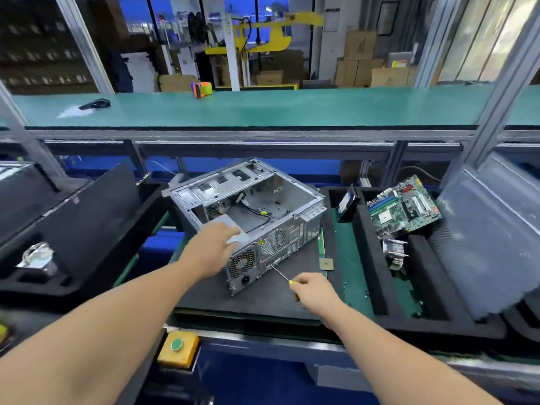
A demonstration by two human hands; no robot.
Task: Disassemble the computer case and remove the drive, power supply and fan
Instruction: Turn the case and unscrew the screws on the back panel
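The computer case (248, 211) lies on its side on a dark foam mat on the counter (347, 258), open face up, its rear panel turned toward the person and slanting from near-left to far-right. The power supply (236, 238) sits in the near-left corner of the case, its grille and socket showing through the rear panel.

The left hand (211, 248) rests on top of the power supply with fingers laid fairly flat, pressing rather than gripping. The right hand (311, 289) grips a screwdriver (282, 276) by its yellow-tipped handle. The shaft runs up and to the left from that hand, and its tip meets the rear panel just right of the power supply grille, below the round fan vent (273, 241).

The shaft lies almost square to the panel, so the right hand is the nearer and better placed for a rear screw; this looks like loosening the power supply's fixing while the left hand steadies it. The exact screw is too small to make out.

A motherboard (406, 207) already lies in the tray to the right.
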